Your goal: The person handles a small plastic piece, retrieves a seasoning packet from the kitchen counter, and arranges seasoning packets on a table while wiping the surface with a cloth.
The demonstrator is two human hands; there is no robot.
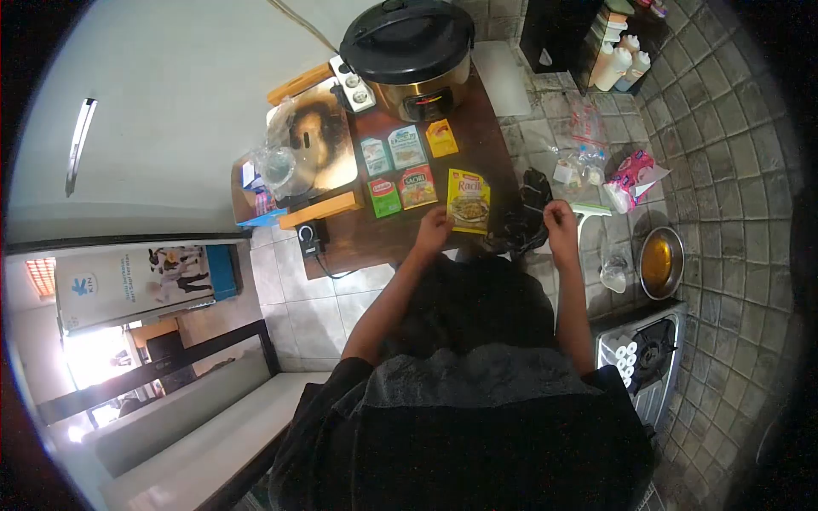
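My left hand (435,228) has its fingers curled at the lower left edge of a yellow seasoning packet (469,203) with a picture of food. My right hand (560,226) pinches at the side of a crumpled black plastic bag (530,213) at the table's edge. Left of the yellow packet lie a green packet (384,198) and a red and green packet (418,186). Behind these are a small pale packet (375,157), a larger white and teal one (407,147) and a small orange-yellow one (442,138).
The brown table (341,245) bears a large rice cooker (417,64), a power strip (354,85) and a scorched metal stove top (319,140). On the right counter are a pan of oil (659,262), a pink pack (632,180) and a gas stove (652,345).
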